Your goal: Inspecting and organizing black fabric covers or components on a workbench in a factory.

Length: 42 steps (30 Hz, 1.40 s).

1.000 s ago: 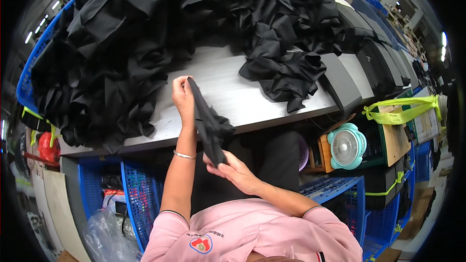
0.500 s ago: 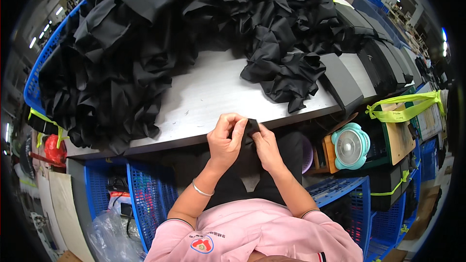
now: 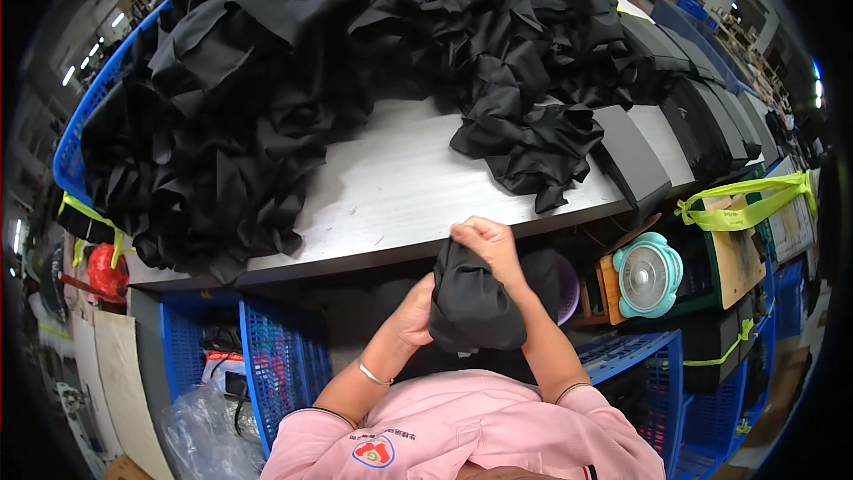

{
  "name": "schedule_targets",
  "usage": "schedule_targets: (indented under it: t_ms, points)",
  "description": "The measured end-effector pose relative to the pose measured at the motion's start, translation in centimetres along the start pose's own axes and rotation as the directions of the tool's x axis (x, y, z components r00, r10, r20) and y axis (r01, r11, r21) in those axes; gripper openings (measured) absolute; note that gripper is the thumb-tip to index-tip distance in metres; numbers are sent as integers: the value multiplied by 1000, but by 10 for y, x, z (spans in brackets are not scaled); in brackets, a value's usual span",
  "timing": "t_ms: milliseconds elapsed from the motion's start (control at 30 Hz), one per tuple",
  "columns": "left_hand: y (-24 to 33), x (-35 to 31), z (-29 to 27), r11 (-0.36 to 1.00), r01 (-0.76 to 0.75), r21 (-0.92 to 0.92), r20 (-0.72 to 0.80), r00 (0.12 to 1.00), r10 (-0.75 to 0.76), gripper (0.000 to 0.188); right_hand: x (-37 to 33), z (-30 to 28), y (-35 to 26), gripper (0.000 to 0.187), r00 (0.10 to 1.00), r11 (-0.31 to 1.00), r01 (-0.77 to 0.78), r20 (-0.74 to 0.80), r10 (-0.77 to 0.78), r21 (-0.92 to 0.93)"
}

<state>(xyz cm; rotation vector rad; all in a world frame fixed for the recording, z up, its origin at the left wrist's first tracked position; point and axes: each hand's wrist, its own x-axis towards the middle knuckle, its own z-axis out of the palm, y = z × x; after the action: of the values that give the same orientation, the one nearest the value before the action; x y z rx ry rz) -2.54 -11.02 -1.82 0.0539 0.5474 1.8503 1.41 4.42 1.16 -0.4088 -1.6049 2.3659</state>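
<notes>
A firm pinch above and a steadied side should control the black cloth (image 3: pixel 478 313) best. At the frame's lower centre, its narrow end points up, long axis slanting slightly lower right. The right hand (image 3: pixel 493 247) pinches its top; the left hand (image 3: pixel 413 314) touches its left side, its grip impossible to tell.

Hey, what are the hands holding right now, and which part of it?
A piece of black cloth: the right hand grips its top edge, and the left hand holds its left side, fingers mostly hidden.
</notes>
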Motion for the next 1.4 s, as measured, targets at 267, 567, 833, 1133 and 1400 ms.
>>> schedule_targets:
  t_ms: [267, 567, 833, 1133, 1400]
  points:
    - [-34, 27, -10, 907, -272, 322, 628, 778, 10, 49, -4, 28, 68, 36, 922, 977, -209, 325, 210, -37]
    - [25, 78, 23, 828, -383, 410, -105, 882, 460, 53, -46, 8, 138, 25, 788, 805, -547, -183, 588, 231]
    - [44, 13, 2, 301, -403, 864, 101, 725, 681, 62, -32, -5, 14, 23, 807, 602, 422, -22, -591, -677]
    - [63, -21, -26, -294, -209, 933, 347, 744, 571, 55, -24, -18, -1, 23, 924, 987, 162, 354, -145, -19]
    - [53, -20, -40, -341, -231, 911, 393, 737, 550, 49, 34, -6, -25, 24, 997, 996, 61, -44, -58, 59]
